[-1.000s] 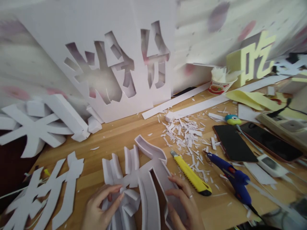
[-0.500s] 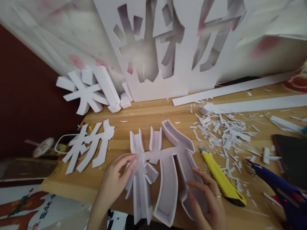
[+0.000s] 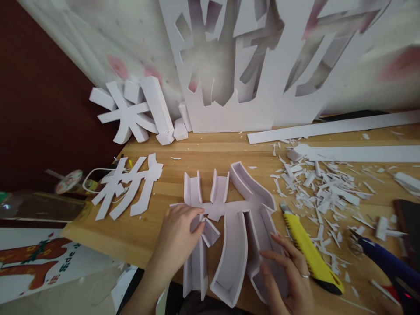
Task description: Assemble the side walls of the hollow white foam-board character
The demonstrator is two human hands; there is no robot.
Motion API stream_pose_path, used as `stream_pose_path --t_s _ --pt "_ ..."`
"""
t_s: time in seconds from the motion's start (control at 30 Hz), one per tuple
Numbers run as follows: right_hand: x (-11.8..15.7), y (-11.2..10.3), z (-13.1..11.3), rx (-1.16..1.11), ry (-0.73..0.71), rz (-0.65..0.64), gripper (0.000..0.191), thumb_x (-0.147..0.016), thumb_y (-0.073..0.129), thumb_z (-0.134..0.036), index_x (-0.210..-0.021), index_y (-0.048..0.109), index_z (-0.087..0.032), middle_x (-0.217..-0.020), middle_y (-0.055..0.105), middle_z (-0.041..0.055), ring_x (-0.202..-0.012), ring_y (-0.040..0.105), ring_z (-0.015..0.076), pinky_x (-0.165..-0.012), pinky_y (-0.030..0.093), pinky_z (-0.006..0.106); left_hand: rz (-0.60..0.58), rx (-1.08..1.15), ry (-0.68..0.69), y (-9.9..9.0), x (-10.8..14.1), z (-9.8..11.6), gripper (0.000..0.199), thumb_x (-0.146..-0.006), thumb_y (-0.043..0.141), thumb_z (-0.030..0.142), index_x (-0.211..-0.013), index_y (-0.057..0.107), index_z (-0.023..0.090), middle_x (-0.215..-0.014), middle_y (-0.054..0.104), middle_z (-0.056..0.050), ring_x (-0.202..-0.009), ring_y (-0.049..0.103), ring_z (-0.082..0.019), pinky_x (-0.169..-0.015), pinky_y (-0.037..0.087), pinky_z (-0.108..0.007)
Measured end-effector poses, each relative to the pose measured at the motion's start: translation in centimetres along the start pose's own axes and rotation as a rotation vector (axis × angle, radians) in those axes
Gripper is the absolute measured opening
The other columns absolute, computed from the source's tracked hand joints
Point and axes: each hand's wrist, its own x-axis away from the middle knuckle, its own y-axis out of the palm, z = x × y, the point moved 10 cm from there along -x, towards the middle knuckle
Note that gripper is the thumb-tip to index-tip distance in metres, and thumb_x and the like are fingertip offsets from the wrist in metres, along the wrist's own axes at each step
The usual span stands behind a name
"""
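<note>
A white foam-board character [image 3: 229,253] with upright strip walls along its strokes lies on the table's near side, its hollow side up. At its left part, my left hand [image 3: 180,232] is closed, thumb and fingertips pinching around a short stroke; the fingers hide what exactly is between them. My right hand [image 3: 290,275] curls over the right-hand stroke, its fingertips against the wall and a ring on one finger. Just right of it lies a yellow utility knife [image 3: 308,249]. A blue glue gun [image 3: 387,258] lies farther right.
Foam offcuts [image 3: 324,188] are heaped at the right, below long white strips [image 3: 331,127]. A cut-out foam sheet [image 3: 229,118] leans at the back. A thick foam character [image 3: 131,116] stands back left, with a flat one [image 3: 131,183] before it. A dark pad [image 3: 408,227] is at the right edge.
My left hand has shifted right and turned over the character's left strokes, its fingers more curled. My right hand stays on the right stroke. The whole view has shifted slightly.
</note>
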Motion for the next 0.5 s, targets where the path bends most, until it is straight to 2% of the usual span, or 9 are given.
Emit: stream_pose_path --t_s 0.13,0.27,0.4,0.5 --pt "-0.1 -0.1 0.0 -0.02 -0.001 0.008 0.012 -0.094 0.055 -0.019 -0.103 0.062 -0.024 -0.133 0.052 0.0074 -0.127 0.05 0.0221 -0.104 0.038 0.036 -0.142 -0.174 -0.085 0.9 -0.9 1.4 0.025 -0.085 0.059 0.01 -0.105 0.073 0.017 -0.099 0.078 -0.013 -0.102 0.07 -0.035 -0.093 0.049 -0.049" --pt "0.0 0.1 0.1 -0.051 0.003 -0.007 0.015 -0.094 0.055 -0.018 -0.105 0.062 -0.025 -0.135 0.051 0.0071 -0.128 0.049 0.022 -0.105 0.038 0.037 -0.245 -0.287 -0.156 1.9 -1.5 1.7 0.032 -0.079 0.055 0.001 -0.102 0.071 0.014 -0.092 0.078 -0.014 -0.096 0.073 -0.033 -0.085 0.051 -0.042" --pt "0.2 0.1 0.4 -0.095 0.079 0.0 0.014 -0.096 0.053 -0.02 -0.104 0.061 -0.027 -0.136 0.051 0.0054 -0.131 0.047 0.0216 -0.107 0.036 0.037 -0.269 -0.341 -0.235 2.4 -1.6 1.0 0.042 -0.078 0.052 0.001 -0.114 0.066 0.015 -0.098 0.078 -0.013 -0.098 0.073 -0.032 -0.078 0.051 -0.037" --pt "0.2 0.1 0.2 -0.113 0.074 -0.016 0.015 -0.095 0.052 -0.019 -0.105 0.061 -0.027 -0.137 0.05 0.0047 -0.133 0.045 0.0206 -0.108 0.036 0.036 -0.265 -0.348 -0.27 2.6 -1.6 0.7 0.047 -0.077 0.052 0.001 -0.119 0.064 0.016 -0.099 0.078 -0.012 -0.099 0.073 -0.032 -0.079 0.051 -0.036"
